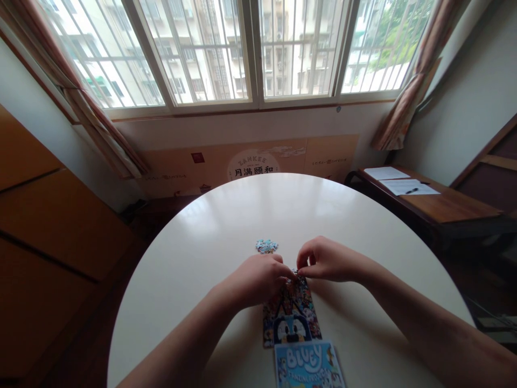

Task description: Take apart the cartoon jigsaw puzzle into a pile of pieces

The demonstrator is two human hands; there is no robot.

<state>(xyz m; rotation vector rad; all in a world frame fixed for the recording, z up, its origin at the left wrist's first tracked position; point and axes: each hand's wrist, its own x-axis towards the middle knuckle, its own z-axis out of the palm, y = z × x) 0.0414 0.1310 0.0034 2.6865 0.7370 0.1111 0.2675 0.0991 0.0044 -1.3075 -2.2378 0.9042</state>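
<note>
Blue box (309,366) with "BLUEY" on it lies nearest to me, at the table's (194,253) near edge. Just past it, touching it, is the puzzle (291,312), a built strip with a blue dog face. My left hand (258,280) rests on the strip's far end, fingers curled down on it. My right hand (327,260) pinches something small at that same end; I cannot tell if it is a loose piece. I think the best way is to hold the strip flat, line the knobs up, then press straight down, gently. Farther on sits a little pile (266,247) of pieces. I count one box, one strip, one pile, two hands. Far right, a desk (452,207) holds two papers (398,180) and one pen (412,190).
</note>
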